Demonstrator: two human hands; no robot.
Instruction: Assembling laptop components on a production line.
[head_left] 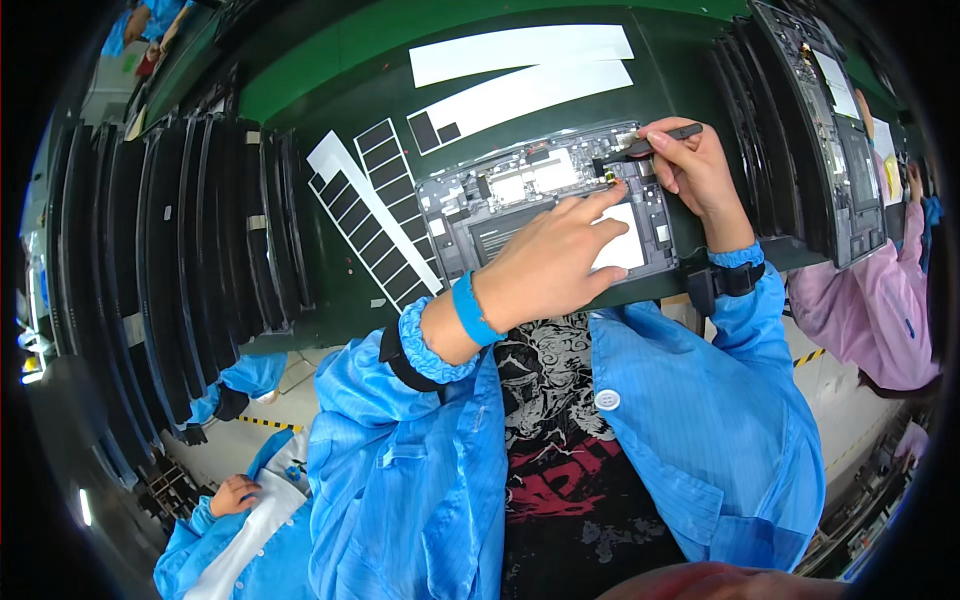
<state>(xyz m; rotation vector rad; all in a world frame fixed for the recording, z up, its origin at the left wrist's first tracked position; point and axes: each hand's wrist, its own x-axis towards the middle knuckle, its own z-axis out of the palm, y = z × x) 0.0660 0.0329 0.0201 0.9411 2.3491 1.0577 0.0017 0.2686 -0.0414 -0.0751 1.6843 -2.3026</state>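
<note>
An opened laptop base [455, 235] lies in front of me with its circuit board [530, 178] and inner parts exposed. My left hand [550, 255] rests over its lower middle, fingers stretched out. The index fingertip touches the base near a small yellow part by the board's right end. At the upper right of the base, my right hand [695, 170] is closed in a pinch on black tweezers [640, 150]. Their tips point left, down to a small black piece at the board. A white panel [622, 240] on the base is partly hidden by my left hand.
Sheets of black stickers [375, 225] and white backing strips [520, 55] lie on the green table [350, 75]. Dark laptop parts [190, 220] stand in a row at left; more stand at right beside another opened base [835, 130]. Co-workers are on both sides.
</note>
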